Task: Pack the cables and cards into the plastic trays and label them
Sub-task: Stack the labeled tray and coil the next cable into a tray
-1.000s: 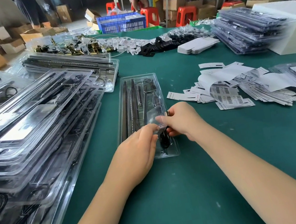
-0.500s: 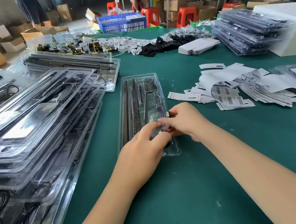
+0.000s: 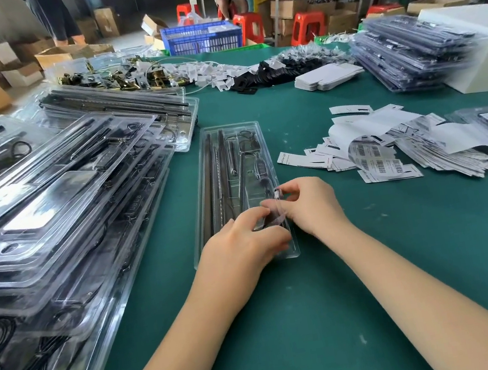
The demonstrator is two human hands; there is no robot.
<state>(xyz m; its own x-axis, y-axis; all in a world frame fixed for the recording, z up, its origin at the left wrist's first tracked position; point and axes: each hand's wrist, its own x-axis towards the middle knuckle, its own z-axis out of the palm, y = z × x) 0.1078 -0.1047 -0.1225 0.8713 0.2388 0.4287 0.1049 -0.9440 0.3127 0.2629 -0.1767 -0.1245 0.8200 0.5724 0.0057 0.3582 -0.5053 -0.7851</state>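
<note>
Two bare hands meet over the near end of a long clear plastic tray (image 3: 235,167) on green felt: the left hand (image 3: 242,242) curls its fingers onto the tray, the right hand (image 3: 306,203) pinches a small clear-wrapped piece (image 3: 276,208). Dark rods and cables fill its moulded slots. Glossy filled trays (image 3: 46,197) stack left; barcode labels (image 3: 376,160) scatter right; beyond, a blue crate (image 3: 202,38).

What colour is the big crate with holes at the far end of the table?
Blue. The crate shows clearly in the head view.
</note>
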